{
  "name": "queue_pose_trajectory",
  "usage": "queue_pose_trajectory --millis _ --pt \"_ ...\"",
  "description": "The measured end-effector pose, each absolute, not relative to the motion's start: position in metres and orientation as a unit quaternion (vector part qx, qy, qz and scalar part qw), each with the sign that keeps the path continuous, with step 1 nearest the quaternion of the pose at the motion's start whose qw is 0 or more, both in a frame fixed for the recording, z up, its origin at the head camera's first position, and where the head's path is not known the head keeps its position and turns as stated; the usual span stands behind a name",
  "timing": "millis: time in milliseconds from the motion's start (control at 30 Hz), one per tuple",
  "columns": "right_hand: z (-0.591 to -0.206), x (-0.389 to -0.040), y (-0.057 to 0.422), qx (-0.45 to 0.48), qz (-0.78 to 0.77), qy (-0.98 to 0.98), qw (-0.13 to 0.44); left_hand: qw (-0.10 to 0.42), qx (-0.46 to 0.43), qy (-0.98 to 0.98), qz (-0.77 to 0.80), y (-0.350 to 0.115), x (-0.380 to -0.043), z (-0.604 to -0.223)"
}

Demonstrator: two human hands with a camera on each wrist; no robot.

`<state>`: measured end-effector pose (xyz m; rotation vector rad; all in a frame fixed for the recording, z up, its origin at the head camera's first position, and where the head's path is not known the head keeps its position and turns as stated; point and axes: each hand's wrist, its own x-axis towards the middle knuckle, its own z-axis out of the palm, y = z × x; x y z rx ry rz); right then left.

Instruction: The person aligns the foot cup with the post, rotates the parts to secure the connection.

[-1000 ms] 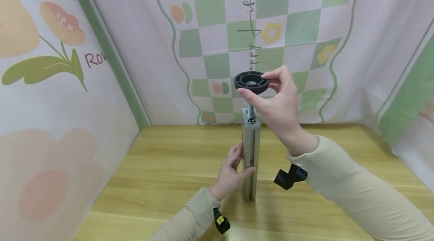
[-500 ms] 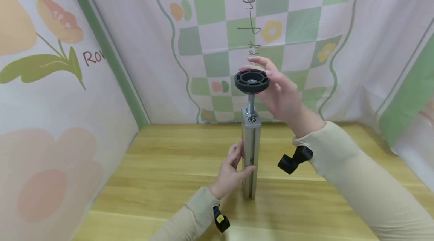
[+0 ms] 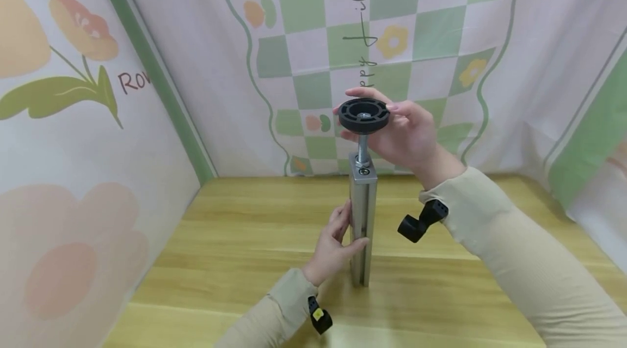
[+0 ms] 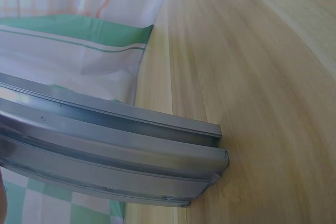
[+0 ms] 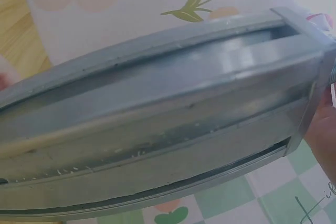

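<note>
A grooved aluminium profile (image 3: 360, 217) stands upright on the table, its lower end on the wood in the left wrist view. My left hand (image 3: 329, 252) grips it about midway, thumb across the near side and fingers behind. From the end plate on top rises a threaded rod (image 3: 363, 146) with a nut (image 3: 362, 164) at its base. The rod carries a round black levelling foot (image 3: 364, 126). My right hand (image 3: 409, 135) holds this foot from behind, thumb at the right rim, fingertips showing past the left. The profile (image 5: 157, 108) fills most of the right wrist view.
The wooden tabletop (image 3: 245, 228) runs back to a hanging cloth (image 3: 303, 59) with green checks. Another printed cloth (image 3: 73, 157) closes off the left side. A small black camera mount (image 3: 421, 221) juts from the right sleeve, and another (image 3: 320, 316) from the left.
My right hand has gone from pinching the foot's near and right edge to reaching round behind it, its fingers now showing at the left rim. The left hand keeps its grip.
</note>
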<state>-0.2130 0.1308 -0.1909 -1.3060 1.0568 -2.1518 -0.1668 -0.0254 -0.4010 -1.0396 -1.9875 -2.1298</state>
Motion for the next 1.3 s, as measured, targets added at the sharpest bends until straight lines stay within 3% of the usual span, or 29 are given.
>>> queue_pose_trajectory --millis 267,567,1033,1300 --pt "-0.195 -0.209 0.131 -0.457 -0.773 0.411 0.158 0.021 -0.331 -0.646 -0.688 -0.026 -0.164 -0.4" --pt "-0.202 -0.207 0.133 -0.455 -0.767 0.448 0.057 0.025 -0.337 -0.644 -0.686 -0.025 -0.164 -0.401" --pt "-0.193 -0.18 0.123 -0.308 -0.747 0.576 -0.122 0.021 -0.334 -0.646 -0.686 -0.025 -0.164 -0.399" --pt "-0.185 -0.162 0.112 -0.206 -0.661 0.688 -0.217 0.023 -0.337 -0.643 -0.687 -0.026 -0.164 -0.401"
